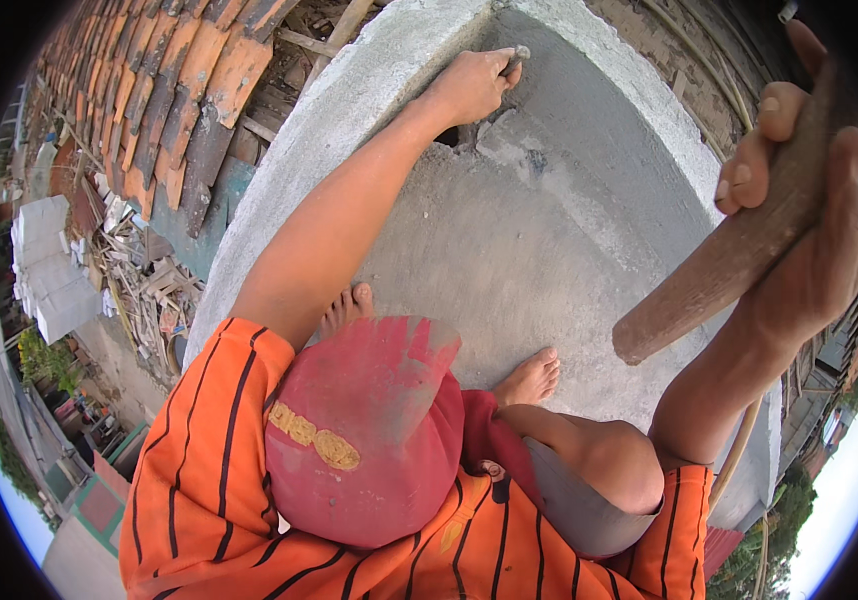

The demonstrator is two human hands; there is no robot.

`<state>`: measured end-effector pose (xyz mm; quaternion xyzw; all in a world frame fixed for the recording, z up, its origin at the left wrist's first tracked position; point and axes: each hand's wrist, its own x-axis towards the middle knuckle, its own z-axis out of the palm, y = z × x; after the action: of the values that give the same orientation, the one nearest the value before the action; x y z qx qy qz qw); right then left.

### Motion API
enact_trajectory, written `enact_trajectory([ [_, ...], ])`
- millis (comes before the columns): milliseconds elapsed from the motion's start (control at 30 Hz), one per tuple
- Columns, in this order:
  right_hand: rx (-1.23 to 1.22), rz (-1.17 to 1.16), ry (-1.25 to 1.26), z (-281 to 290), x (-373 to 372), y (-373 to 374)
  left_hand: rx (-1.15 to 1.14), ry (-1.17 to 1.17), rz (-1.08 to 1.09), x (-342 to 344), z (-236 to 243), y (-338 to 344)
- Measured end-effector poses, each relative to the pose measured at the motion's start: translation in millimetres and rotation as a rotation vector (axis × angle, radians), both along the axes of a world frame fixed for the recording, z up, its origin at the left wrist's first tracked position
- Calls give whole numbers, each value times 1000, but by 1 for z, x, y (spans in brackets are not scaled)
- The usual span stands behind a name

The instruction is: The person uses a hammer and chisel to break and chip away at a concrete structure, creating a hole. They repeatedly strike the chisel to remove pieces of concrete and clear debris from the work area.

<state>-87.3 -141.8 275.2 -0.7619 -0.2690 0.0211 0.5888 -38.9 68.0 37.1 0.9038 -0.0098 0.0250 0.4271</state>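
My left hand (474,88) reaches to the far corner of a grey cement basin, its fingers closed around what looks like a chisel (521,53). Only the chisel's rounded grey end shows above the fist; its lower part is hidden. Just below this hand, a dark broken hole (457,134) opens at the foot of the left wall. On the right, close to the camera, my right hand (799,190) is raised and wrapped around the thick wooden handle (709,270) of what seems to be a hammer. The tool's head is lost in the dark rim.
My bare feet (529,376) rest on the cement floor (449,240), between raised walls (334,110). Beyond the left wall lie a tiled roof (159,90) and a heap of scrap wood (154,285), well below. Chipped cement (529,145) lies near the far corner.
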Motion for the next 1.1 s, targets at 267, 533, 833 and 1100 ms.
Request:
enact_trajectory([
  [267,-511,-57,232,-123,-11,6,23,10,9,-1,2,-2],
  [533,49,24,101,-6,-9,18,-1,30,20,-14,-1,9],
  [833,-370,-68,301,-94,-16,12,-45,28,-13,-7,3,2],
  [1100,-5,71,-37,26,9,-4,3,9,-7,-7,6,3],
])
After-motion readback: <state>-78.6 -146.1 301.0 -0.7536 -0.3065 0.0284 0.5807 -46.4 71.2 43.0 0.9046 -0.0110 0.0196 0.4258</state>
